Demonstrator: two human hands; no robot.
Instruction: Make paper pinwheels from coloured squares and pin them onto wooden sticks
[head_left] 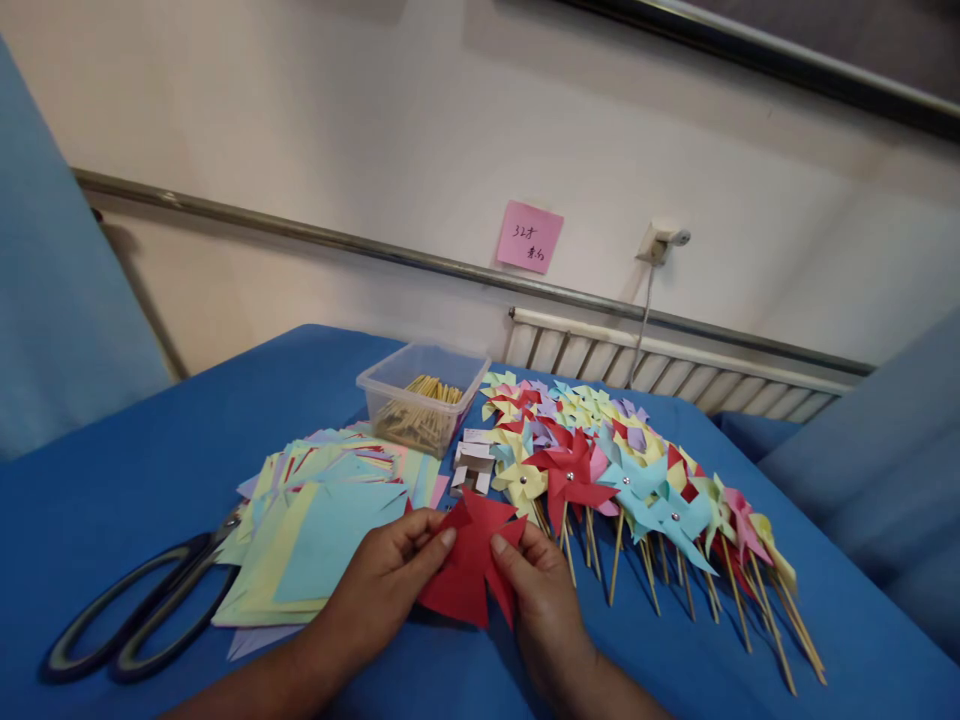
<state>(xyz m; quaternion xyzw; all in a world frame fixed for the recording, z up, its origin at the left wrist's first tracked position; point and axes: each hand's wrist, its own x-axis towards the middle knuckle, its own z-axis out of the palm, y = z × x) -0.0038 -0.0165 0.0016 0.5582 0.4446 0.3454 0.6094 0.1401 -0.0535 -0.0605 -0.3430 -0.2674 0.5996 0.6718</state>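
My left hand (386,580) and my right hand (541,592) both pinch a red cut paper square (472,558) just above the blue table (127,480). My left thumb and fingers grip its left flap. With my right thumb I press a corner at its right side. The paper is partly folded, flaps bent toward the middle. A stack of coloured paper squares (322,520) lies right beside my left hand. Finished paper pinwheels on wooden sticks (637,480) lie in a heap right of my right hand.
Large black-handled scissors (142,600) lie at the near left, tips under the paper stack. A clear plastic box of wooden sticks (421,398) stands behind. Small white strips (474,462) lie between box and pinwheels. A pink note (529,237) hangs on the wall.
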